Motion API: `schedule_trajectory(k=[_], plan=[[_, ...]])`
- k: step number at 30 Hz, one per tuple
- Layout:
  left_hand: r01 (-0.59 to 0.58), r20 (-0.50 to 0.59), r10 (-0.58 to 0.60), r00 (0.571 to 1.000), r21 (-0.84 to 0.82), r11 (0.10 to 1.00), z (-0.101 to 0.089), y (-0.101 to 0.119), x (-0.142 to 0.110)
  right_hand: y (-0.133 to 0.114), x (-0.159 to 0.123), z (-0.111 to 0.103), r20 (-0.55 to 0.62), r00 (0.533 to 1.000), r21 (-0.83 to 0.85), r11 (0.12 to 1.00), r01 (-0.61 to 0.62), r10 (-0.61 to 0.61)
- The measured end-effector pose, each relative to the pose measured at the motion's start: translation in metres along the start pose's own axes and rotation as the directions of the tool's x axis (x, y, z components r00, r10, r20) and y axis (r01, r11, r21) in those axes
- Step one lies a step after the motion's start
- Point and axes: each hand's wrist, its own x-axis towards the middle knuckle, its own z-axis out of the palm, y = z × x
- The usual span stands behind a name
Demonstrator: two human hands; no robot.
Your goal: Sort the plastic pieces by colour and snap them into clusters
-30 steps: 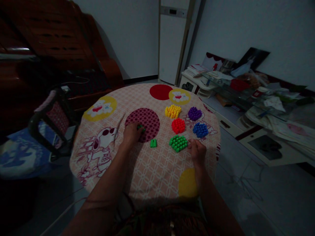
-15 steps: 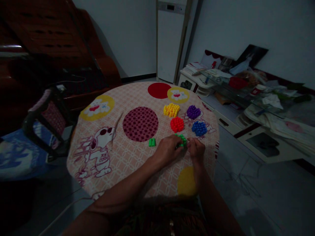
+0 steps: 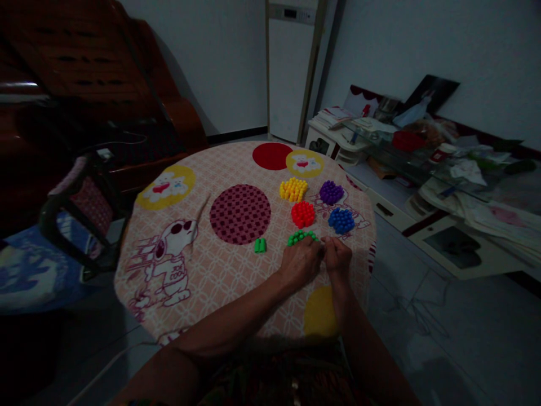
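My left hand [image 3: 301, 260] is curled in front of a cluster of green round-tipped pieces [image 3: 301, 237] and hides part of it. Its fingertips meet those of my right hand [image 3: 337, 255], which is closed in a pinch. Whatever either hand holds is too small and dark to make out. Two small green pieces [image 3: 260, 245] lie side by side to the left of the cluster. Beyond my hands are similar bunches: red pieces [image 3: 303, 214], yellow pieces [image 3: 293, 189], purple pieces [image 3: 331, 192] and blue pieces [image 3: 341, 220].
A patterned cloth covers the round table [image 3: 236, 282]. On the left stands a chair [image 3: 80, 208], with a wooden sofa [image 3: 105, 84] behind it. A cluttered cabinet [image 3: 406, 186] runs along the right wall, and a tall white appliance [image 3: 289, 73] stands at the back.
My left hand has moved right, from the left side of the green cluster to my right hand, uncovering the cluster's left part. My right hand has stayed nearly in place.
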Motion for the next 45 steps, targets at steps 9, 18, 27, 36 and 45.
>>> schedule_trajectory(k=[9, 18, 27, 36, 45], plan=[[0.183, -0.200, -0.179, 0.963, 0.003, 0.983, -0.048, -0.061, -0.006, -0.002, -0.001, 0.001, 0.014, 0.999, 0.060, 0.997, -0.050, 0.050], [0.352, 0.063, -0.372, 0.926, 0.211, 0.912, -0.063, -0.127, -0.021, 0.000, -0.001, 0.000, 0.020, 0.998, 0.072, 0.996, -0.062, 0.060], [0.195, 0.148, -0.184, 0.972, -0.063, 0.979, -0.058, -0.129, -0.028, 0.008, -0.001, 0.002, 0.016, 0.999, 0.064, 0.997, -0.046, 0.045], [0.225, 0.078, -0.216, 0.973, -0.132, 0.965, -0.049, -0.128, -0.037, 0.006, -0.001, 0.002, 0.024, 0.999, 0.062, 0.997, -0.044, 0.043], [-0.123, -0.113, 0.083, 0.990, -0.408, 0.905, -0.034, -0.090, -0.023, 0.002, -0.002, 0.002, 0.027, 0.999, 0.096, 0.994, -0.047, 0.045]])
